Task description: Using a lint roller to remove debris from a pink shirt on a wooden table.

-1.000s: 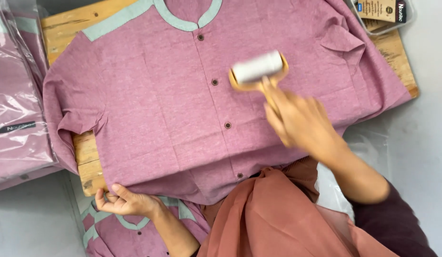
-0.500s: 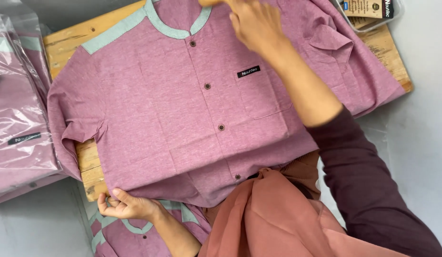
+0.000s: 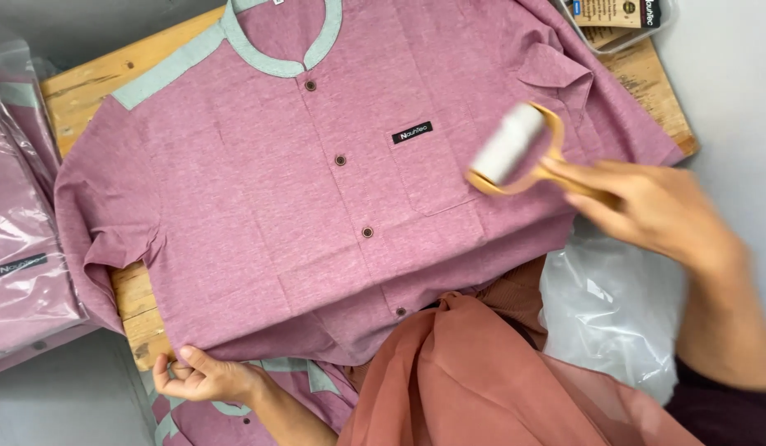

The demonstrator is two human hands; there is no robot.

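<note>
Blurred lint roller [image 3: 508,153], hem-hidden fingertips [image 3: 175,364]

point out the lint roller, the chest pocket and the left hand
lint roller [image 3: 508,154], head view, on the white roll
chest pocket [image 3: 437,169], head view, on the pocket's middle, below its label
left hand [image 3: 203,380], head view, on the back of the hand at the shirt's hem

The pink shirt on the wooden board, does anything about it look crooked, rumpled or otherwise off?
Mostly flat and buttoned, but two spots stand out. The pink shirt has its sleeve bunched and folded under at the picture's left, and the other sleeve creased near the lint roller in the right hand. The left hand pinches the hem.
</note>
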